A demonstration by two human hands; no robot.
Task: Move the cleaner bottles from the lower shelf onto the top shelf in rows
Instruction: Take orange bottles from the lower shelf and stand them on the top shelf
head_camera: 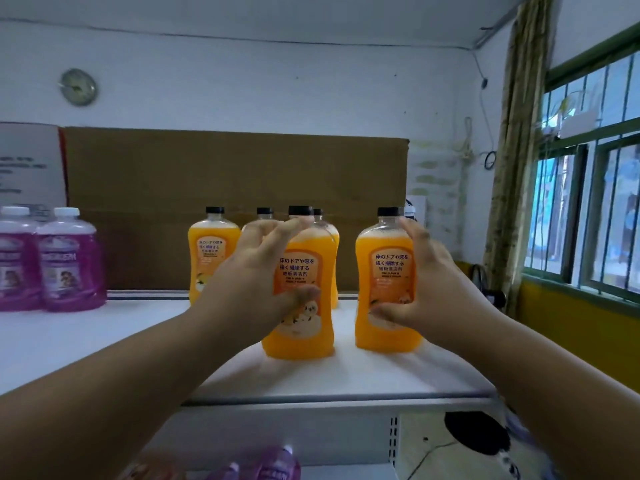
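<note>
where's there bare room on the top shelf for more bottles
Bare shelf lies between the purple bottles and the orange bottles, and along the front edge. It is crowded mid-shelf, where each hand grips an orange bottle.

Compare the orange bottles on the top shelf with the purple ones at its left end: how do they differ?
The orange bottles have black caps and orange labels; the purple bottles have white caps and pale labels. Two orange ones are gripped, by the left hand and the right hand; the purple ones stand untouched. Both kinds stand upright on the white top shelf.
</note>
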